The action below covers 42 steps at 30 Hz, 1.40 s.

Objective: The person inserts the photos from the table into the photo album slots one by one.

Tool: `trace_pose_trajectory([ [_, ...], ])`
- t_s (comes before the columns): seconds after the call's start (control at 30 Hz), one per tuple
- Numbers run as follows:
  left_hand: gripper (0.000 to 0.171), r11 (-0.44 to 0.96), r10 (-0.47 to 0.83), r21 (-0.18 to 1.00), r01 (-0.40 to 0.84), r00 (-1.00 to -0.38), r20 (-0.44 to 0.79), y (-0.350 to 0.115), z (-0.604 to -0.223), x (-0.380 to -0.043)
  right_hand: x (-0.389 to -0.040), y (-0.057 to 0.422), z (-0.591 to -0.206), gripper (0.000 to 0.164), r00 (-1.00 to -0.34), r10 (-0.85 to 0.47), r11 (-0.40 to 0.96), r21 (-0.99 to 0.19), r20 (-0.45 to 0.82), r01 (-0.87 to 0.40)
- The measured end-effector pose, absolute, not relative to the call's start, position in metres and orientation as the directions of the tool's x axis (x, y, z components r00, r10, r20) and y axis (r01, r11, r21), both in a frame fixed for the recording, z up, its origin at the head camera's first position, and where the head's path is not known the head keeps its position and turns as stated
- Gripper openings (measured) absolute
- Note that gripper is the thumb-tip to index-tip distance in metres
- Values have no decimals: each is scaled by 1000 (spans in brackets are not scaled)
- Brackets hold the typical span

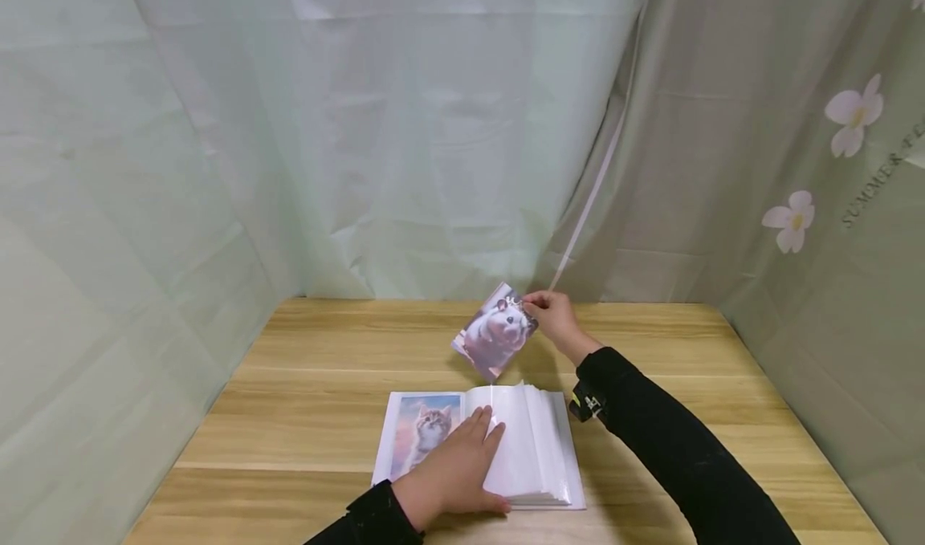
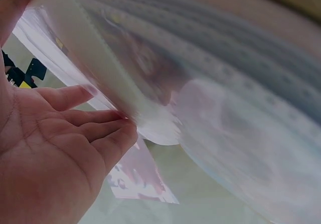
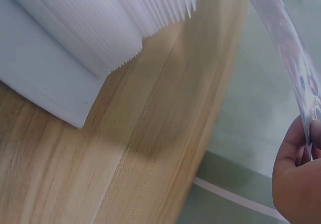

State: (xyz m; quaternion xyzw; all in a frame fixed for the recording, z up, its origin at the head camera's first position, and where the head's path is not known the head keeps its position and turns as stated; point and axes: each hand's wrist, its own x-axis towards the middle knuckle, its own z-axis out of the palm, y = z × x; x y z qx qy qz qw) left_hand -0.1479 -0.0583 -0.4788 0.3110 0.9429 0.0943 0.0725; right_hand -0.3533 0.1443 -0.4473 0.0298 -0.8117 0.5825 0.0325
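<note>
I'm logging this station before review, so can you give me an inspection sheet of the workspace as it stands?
Surface: wooden table, light grain, bare where it shows.
Job's things: open photo album lying flat, a cat photo in its left page; a hamster photo held tilted above the table behind the album.
Clutter: nothing seen.
Hands: left hand rests with straight fingers on the album's pages; right hand pinches the hamster photo's edge.
Cables: nothing seen.
Surroundings: pale green cloth backdrop behind and to the left; a flower-printed cloth on the right.
</note>
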Motion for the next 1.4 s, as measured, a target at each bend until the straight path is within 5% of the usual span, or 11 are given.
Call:
trace_pose_trajectory([
  [0.53, 105, 790, 597, 231, 567, -798, -81, -59, -478, -148, -351, 144, -453, 13, -997, -58, 360, -931, 45, -63],
  [0.83, 106, 789, 597, 236, 567, -799, -75, -59, -482, -149, -357, 149, -455, 12, -976, -184, 470, -861, 120, -194],
  [1.4, 109, 792, 594, 234, 564, -800, -83, -59, -484, -148, -368, 149, -438, 13, -923, -378, 588, -752, 70, -297],
])
